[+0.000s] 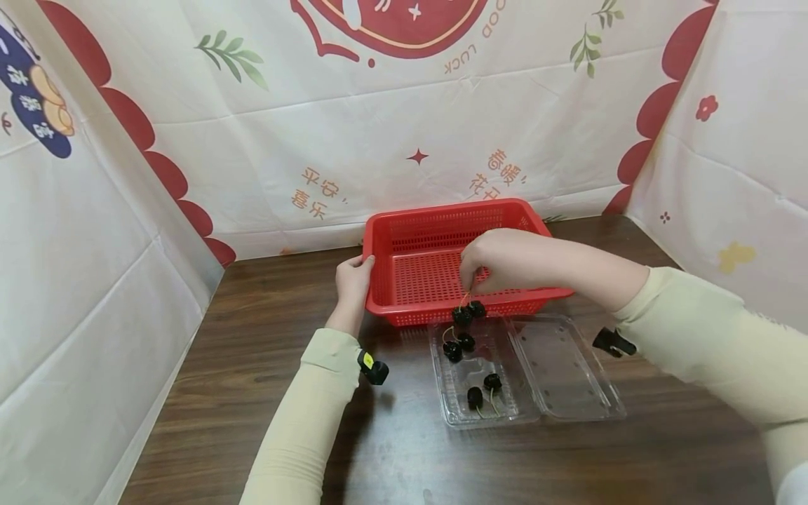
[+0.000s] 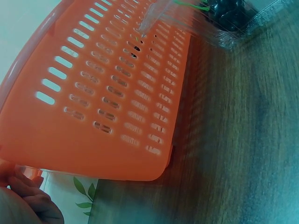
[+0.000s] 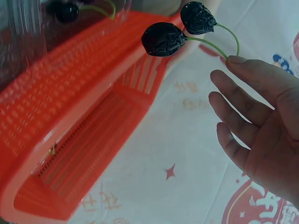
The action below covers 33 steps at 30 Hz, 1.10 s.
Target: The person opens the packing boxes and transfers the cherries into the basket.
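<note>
My left hand (image 1: 353, 284) grips the left end of a red plastic basket (image 1: 404, 312), its thumb over the rim. Between thumb and forefinger, my right hand (image 1: 505, 259) pinches the thin stems of a pair of dark cherries (image 3: 163, 39). These cherries hang at the basket's front wall, above the back edge of a clear plastic box (image 1: 445, 400). Two more pairs lie in that box, one pair of cherries (image 1: 452, 351) towards the back and another pair of cherries (image 1: 475, 398) near the front. The right wrist view shows the other right-hand fingers loosely spread.
The box's clear lid (image 1: 568, 372) lies folded out to the right on the dark wooden table (image 1: 265, 393). A printed white cloth (image 1: 391, 126) hangs close behind the basket and along both sides. Inside the basket, a small green stem (image 3: 53, 149) shows.
</note>
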Tool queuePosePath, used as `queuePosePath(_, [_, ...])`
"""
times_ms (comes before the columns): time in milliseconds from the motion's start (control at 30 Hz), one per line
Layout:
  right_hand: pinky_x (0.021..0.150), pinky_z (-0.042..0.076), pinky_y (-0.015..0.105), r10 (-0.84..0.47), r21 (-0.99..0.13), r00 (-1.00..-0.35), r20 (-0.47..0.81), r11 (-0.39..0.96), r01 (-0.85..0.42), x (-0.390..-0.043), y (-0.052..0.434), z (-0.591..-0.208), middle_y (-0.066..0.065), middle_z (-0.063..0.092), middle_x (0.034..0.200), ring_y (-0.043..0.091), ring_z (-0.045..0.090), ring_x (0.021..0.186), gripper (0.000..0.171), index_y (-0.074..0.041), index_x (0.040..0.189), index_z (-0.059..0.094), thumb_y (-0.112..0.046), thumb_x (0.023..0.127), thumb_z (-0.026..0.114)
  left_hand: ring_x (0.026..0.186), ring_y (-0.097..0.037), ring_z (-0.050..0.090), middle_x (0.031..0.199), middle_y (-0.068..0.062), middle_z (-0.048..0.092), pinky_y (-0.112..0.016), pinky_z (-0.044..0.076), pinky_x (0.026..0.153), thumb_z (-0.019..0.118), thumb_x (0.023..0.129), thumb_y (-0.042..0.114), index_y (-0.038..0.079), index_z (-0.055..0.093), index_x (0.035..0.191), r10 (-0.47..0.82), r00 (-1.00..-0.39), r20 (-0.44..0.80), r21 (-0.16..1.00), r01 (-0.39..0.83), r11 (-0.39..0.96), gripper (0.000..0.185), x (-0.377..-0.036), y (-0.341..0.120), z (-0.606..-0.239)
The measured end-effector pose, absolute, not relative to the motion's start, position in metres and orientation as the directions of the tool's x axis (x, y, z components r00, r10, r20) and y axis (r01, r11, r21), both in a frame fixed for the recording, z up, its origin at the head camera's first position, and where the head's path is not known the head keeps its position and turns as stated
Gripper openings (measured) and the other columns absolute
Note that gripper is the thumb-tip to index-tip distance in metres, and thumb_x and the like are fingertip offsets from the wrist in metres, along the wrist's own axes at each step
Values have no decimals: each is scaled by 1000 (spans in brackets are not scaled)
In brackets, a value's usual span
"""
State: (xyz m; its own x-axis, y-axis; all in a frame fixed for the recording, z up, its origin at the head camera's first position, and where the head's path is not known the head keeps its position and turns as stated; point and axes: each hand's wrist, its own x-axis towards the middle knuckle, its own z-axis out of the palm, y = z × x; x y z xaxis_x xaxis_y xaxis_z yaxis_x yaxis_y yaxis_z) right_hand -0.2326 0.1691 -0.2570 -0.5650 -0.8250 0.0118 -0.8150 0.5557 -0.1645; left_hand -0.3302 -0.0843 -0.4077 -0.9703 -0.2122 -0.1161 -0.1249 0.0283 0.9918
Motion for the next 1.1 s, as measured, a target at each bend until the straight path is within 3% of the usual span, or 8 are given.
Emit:
queuePosePath(467, [71,54,32,-679,-276,-726,-106,722,-635,-281,194,-246,0,70,85,12,64,78,10,-12,86,75,-4,86,70,96,-33,65,110,-20,67,-43,55,85,62,96,19,-1,67,120,-229,-968,-103,993,-114,33,32,-330,-84,-407])
queuePosePath(833, [70,55,36,-662,-326,-738,-135,733,-597,-319,207,-250,3,69,83,17,64,77,14,-6,86,75,4,85,66,100,-33,64,117,-21,65,-43,54,87,62,96,19,1,65,124,-216,-968,-124,991,-132,21,34,-328,-84,-408])
queuePosePath(1100, [72,55,39,-618,-284,-765,-182,778,-561,-342,216,-259,4,69,83,19,65,78,10,-4,87,74,3,86,66,101,-34,65,116,-22,65,-43,54,87,62,96,19,0,65,124,-214,-970,-119,992,-126,17,34,-329,-84,-408])
